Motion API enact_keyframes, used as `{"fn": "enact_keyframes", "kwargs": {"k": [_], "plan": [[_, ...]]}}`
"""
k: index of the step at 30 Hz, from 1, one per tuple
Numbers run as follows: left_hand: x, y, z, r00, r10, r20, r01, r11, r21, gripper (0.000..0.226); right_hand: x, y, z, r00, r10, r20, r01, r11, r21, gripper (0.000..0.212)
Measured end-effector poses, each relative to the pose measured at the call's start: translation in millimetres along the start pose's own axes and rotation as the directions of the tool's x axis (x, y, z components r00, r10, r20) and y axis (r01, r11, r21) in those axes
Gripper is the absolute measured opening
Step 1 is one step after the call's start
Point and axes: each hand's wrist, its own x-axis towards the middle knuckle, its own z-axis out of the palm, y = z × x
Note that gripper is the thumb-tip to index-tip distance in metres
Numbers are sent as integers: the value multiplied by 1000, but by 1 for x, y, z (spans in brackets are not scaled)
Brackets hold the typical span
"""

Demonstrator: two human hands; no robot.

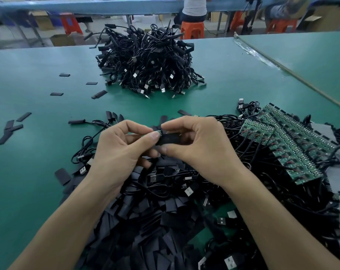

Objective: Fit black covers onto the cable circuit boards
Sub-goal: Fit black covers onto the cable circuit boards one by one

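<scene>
Centre of frame: left hand (122, 151) pinched the board (159, 131) between thumb and forefinger, the other fingers curled under. Only a sliver of green edge showed at the thumb tip. Right hand (200, 145) gripped the cover (170, 138) between thumb below and curled fingers above, with its mouth facing the board. Board end and cover mouth met just at the fingertips. How far the board was in could not be told, since the fingers hid the joint. Judged step: sliding the cover over the board, early in the insertion. Notes for doing it well: keep board and cover on one line, so the board corners do not catch the cover lip. Squeeze the cover by its edges, not its flat faces, so the mouth stays open. Push from the cable end of the board and feed steadily, without bending the solder joints where the wires attach. Stop when no green shows. The cover looked thin and soft and would likely buckle if forced crooked. Supplies: a heap of loose covers (145, 221) lay under the wrists at lower centre. Bare boards (293, 145) with cables were stacked at the right of frame. A pile of cables (149, 61), apparently finished, lay at upper centre on the green table (38, 152). Stray covers (9, 129) were scattered at the left edge.
</scene>
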Motion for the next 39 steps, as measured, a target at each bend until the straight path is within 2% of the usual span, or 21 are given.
{"fn": "enact_keyframes", "kwargs": {"k": [3, 7, 10, 15, 27, 31, 36, 39], "plan": [[1, -1, -2, 1000, -18, -12, 18, 1000, 16, 13, 0, -1, 2, 997, -76, -11, 73, 986, -148, 25], [1, 0, -2, 999, -40, -21, 41, 999, 29, 19, 0, 0, -1, 996, -87, -24, 84, 988, -130, 24], [0, 2, -1, 998, -50, -36, 50, 999, -10, 24, 1, 3, -6, 996, -82, -38, 74, 980, -186, 23], [1, 4, -2, 998, -63, -25, 62, 998, -29, 7, 3, 5, -16, 994, -49, -93, 33, 985, -168, 25], [0, 3, 0, 997, -75, -3, 75, 997, 15, 11, 5, 9, -16, 996, -84, -32, 79, 988, -129, 13], [-1, 3, 0, 997, -77, 18, 76, 996, 44, 7, 4, 9, -18, 997, -70, -7, 69, 989, -132, 18], [-1, 3, 1, 995, -95, 13, 94, 995, 39, 11, 3, 7, -20, 993, -45, 110, 60, 989, -136, 24], [-2, 1, 2, 997, -75, 7, 74, 995, 59, 10, 3, 7, -18, 992, -47, 118, 64, 987, -147, 25]]}}
